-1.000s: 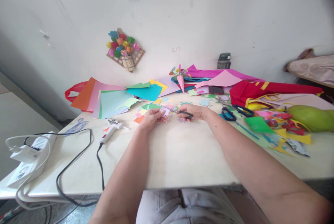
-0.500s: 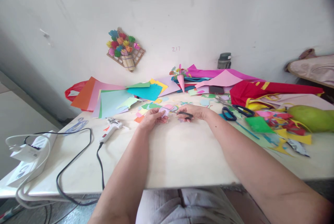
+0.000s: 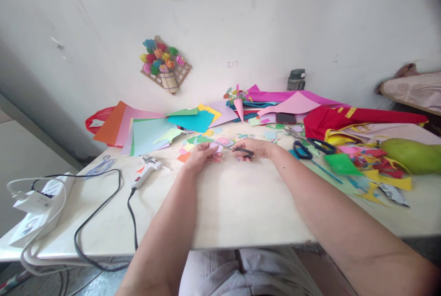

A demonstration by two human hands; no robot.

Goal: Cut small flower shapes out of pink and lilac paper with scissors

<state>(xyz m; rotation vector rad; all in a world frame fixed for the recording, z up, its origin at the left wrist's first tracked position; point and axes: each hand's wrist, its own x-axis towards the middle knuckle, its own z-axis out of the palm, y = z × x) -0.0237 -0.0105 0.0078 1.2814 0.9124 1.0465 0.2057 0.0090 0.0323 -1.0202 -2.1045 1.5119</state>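
Observation:
Between the thumb and fingers of my left hand (image 3: 203,157) is a small piece of pale purple paper (image 3: 215,148). My right hand (image 3: 257,147) is closed around the black handles of a pair of scissors (image 3: 244,151). Their blades point left and meet the purple paper; how far apart the blades are is too small to tell. Behind my hands lie cut paper pieces, among them a pink round one (image 3: 223,140) and green ones (image 3: 199,139). Orange scraps (image 3: 182,157) are just left of my left hand.
A white glue gun (image 3: 146,171) with a black cord lies at left, near a power strip (image 3: 41,213). Coloured paper sheets (image 3: 151,133) spread along the back. At right are large dark-handled scissors (image 3: 317,145), paper scraps, a green fruit-like object (image 3: 409,156) and red cloth (image 3: 337,121).
Both hands stay almost in place, still holding the purple paper and the scissors. The paper and scissors have shifted only very slightly.

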